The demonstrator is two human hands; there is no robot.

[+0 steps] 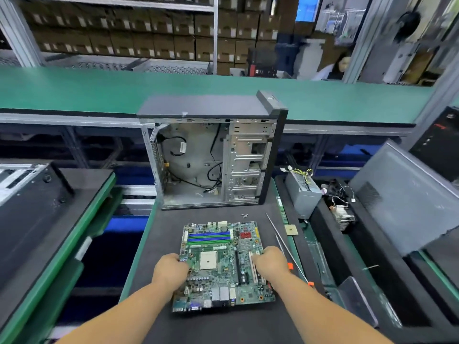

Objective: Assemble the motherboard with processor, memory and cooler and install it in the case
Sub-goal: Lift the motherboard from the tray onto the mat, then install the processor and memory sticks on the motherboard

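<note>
One green rectangular motherboard [221,264], one open grey metal computer case [211,155], one small square gold processor [291,229], one grey boxy power supply [301,192] and two bare hands are counted.

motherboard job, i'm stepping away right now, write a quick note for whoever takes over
Left hand grips the motherboard's left edge; right hand holds its right side. The board lies flat on the dark mat in front of the open case.
Done: nothing fitted; the CPU socket is empty.
Left: processor lies right of the board, cooler beside the power supply. Memory slots: cannot tell if filled. Then mount the board in the case.
</note>
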